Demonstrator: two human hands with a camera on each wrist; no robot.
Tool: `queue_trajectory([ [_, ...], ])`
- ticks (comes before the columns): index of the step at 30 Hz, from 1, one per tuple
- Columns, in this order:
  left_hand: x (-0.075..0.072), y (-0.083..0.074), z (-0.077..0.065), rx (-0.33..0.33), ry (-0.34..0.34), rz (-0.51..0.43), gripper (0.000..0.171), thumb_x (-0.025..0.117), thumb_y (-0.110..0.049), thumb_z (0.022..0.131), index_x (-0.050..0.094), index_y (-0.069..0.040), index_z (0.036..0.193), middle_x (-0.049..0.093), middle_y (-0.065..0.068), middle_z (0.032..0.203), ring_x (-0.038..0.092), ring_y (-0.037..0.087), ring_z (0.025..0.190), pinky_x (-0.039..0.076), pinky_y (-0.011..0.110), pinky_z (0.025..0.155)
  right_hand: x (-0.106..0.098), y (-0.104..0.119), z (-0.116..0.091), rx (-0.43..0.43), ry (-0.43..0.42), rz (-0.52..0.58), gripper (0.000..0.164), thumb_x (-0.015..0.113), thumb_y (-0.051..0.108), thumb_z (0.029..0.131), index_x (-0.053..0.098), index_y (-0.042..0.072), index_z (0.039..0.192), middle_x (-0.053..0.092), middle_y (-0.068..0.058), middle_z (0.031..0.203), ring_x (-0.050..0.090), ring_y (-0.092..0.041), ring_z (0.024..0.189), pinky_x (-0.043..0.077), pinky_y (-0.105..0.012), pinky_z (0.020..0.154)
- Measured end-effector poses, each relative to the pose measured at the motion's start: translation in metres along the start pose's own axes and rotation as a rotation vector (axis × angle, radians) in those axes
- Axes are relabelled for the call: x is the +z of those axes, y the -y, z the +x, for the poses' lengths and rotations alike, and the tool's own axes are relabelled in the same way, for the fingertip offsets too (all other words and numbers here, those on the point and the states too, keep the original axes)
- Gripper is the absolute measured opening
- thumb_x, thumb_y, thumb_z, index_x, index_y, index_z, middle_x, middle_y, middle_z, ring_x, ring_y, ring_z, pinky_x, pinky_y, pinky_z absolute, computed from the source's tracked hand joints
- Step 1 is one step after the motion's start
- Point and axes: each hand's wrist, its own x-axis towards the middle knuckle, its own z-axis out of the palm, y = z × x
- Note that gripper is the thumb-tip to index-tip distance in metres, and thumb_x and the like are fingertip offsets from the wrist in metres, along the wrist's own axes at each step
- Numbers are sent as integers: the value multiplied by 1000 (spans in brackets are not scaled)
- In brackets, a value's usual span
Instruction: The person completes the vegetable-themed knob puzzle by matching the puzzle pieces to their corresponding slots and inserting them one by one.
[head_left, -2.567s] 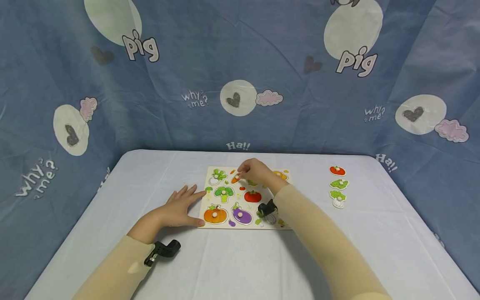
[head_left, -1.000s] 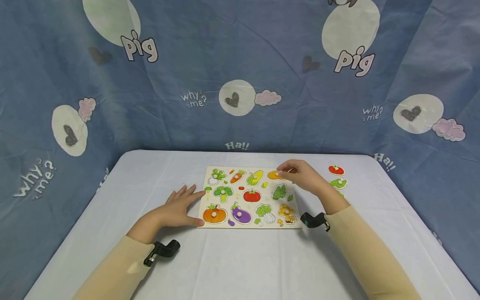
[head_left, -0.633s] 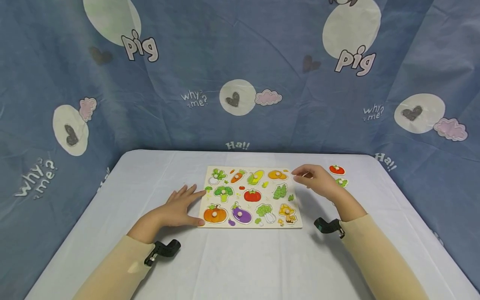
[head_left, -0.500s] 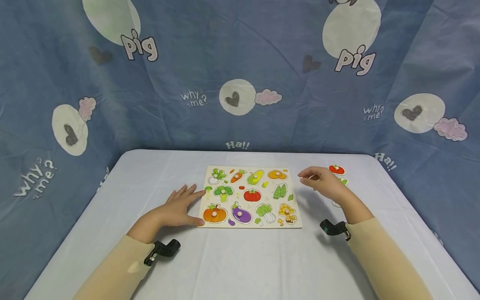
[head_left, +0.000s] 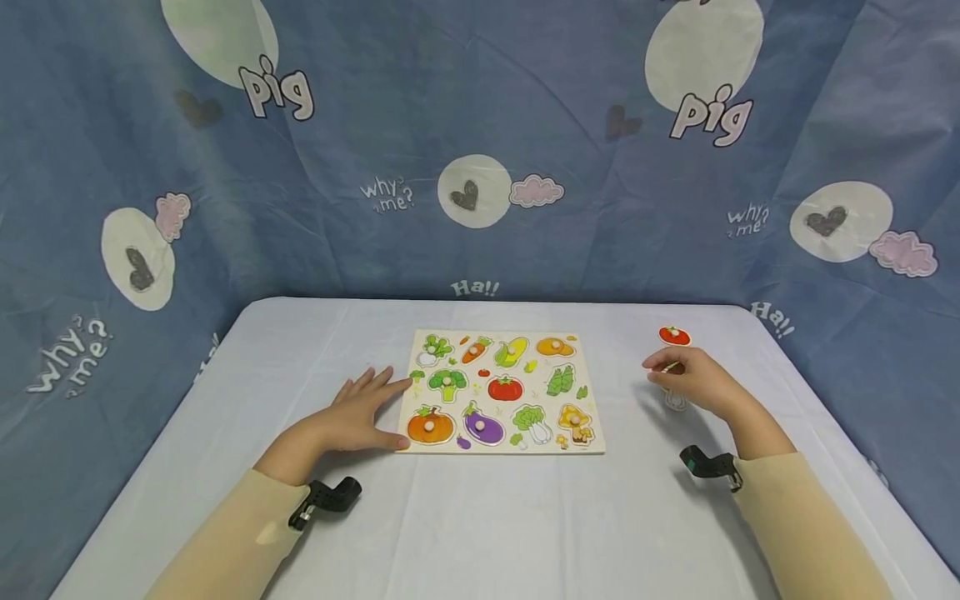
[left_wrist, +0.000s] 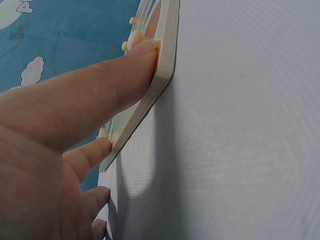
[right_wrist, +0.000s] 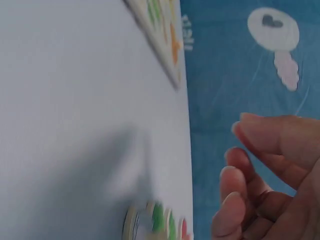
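A vegetable peg puzzle board (head_left: 495,414) lies flat on the white table. My left hand (head_left: 352,423) rests at its left edge with fingers spread; in the left wrist view the thumb (left_wrist: 120,82) presses on the board's near corner. Right of the board, my right hand (head_left: 693,382) hovers over the loose pieces, fingers loosely bent and holding nothing. A tomato piece (head_left: 674,335) lies just beyond its fingers, and a bok choy piece (head_left: 676,401) shows below them. The green piece between these two is mostly hidden by the hand.
Knobbed pieces such as the pumpkin (head_left: 431,427), eggplant (head_left: 483,426) and broccoli (head_left: 447,383) sit in the board. The tomato (head_left: 506,388), pea (head_left: 560,380) and bok choy (head_left: 532,423) spots show no knob. A blue patterned cloth (head_left: 600,250) hangs behind the table.
My right hand has moved from the carrot to the potato piece at the board's top right, then off the board rightward to the loose pieces. My left hand has stayed put.
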Motion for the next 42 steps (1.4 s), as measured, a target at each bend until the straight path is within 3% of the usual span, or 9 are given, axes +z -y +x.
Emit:
queue_trajectory([
  [8,-1,-1,0,3,-7,1,104,79,-61,74,36,-14,156,14,26,163,2,50,149,0,68,116,-7,-24,-6,50,23,17,33,68,14,95,64,-7,120,63,-15,108,60,-26,95,51,-29,71],
  [17,0,-1,-1,-2,-6,2,103,79,-60,74,37,-14,156,15,26,163,2,50,149,0,68,116,-8,-43,-6,119,23,6,33,74,13,90,65,-7,115,62,-10,99,55,-21,89,50,-30,69],
  [27,2,1,0,6,-17,1,103,80,-60,74,37,-14,156,15,26,163,3,50,149,0,68,116,-7,-47,-6,139,50,0,24,74,10,89,64,-6,105,59,-7,89,51,-18,78,47,-28,63],
  [42,1,1,-1,6,-11,9,104,78,-62,74,36,-14,156,15,26,163,3,50,149,1,68,116,-6,-46,-6,138,78,-12,21,73,10,90,65,-4,103,59,-4,86,51,-17,75,46,-26,61],
])
